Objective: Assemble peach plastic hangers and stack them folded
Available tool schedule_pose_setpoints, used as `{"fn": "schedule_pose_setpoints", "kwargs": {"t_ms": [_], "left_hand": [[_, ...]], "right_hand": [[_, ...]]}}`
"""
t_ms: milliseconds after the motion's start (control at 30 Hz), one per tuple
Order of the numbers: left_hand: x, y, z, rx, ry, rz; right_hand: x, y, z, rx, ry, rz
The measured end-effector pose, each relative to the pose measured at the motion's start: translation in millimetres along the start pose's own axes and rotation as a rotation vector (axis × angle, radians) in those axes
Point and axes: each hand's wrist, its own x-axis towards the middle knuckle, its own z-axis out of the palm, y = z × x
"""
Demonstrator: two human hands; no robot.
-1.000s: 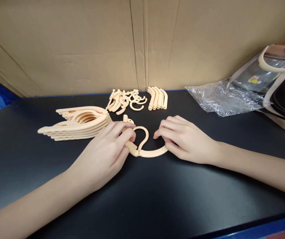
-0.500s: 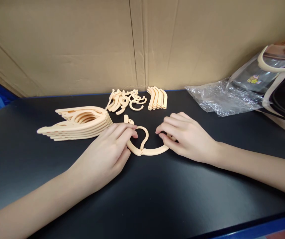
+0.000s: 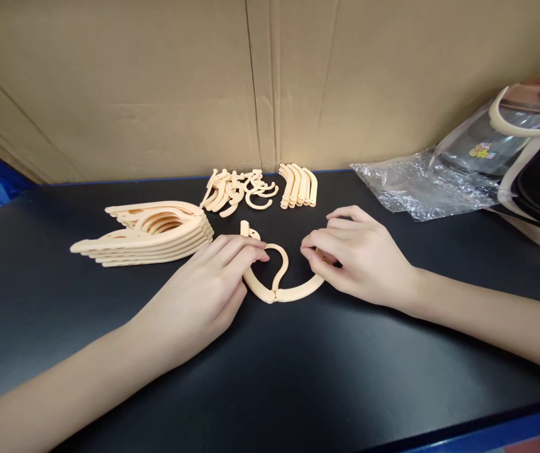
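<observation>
A cream plastic folding clothes hanger [image 3: 300,292] lies on the black table with its curved middle joint toward me and an S-shaped hook rising between its arms. My left hand [image 3: 220,267] is closed around the hanger's left arm, whose end shows beyond the fingers. On the other side my right hand [image 3: 357,255] pinches the right arm, most of which its fingers hide. Left of my left hand sits a stack of folded cream hangers [image 3: 156,236].
Behind the hanger lie a pile of loose cream hooks [image 3: 232,190] and a row of curved cream arm pieces [image 3: 298,186]. Crumpled clear plastic [image 3: 420,185] and a bag [image 3: 528,151] with a transparent panel occupy the right. A cardboard wall [image 3: 156,88] closes off the back.
The hanger has shifted slightly right and toward me, with both hands still on it. My right hand has moved a little to the right. The stack and loose pieces are unmoved.
</observation>
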Motion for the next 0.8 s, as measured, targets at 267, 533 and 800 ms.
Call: {"fn": "schedule_pose_setpoints", "kwargs": {"t_ms": [267, 533, 800], "left_hand": [[-1.1, 0.7, 0.8, -0.031, 0.019, 0.016], [-1.7, 3.7, 0.3, -0.04, 0.014, 0.029], [-2.0, 1.8, 1.0, -0.031, 0.013, 0.058]], "right_hand": [[-0.8, -1.2, -3.0, -0.048, 0.087, -0.023], [-1.0, 1.5, -0.6, 0.058, -0.018, -0.131], [0.2, 2.5, -1.7, 0.129, -0.132, -0.143]]}}
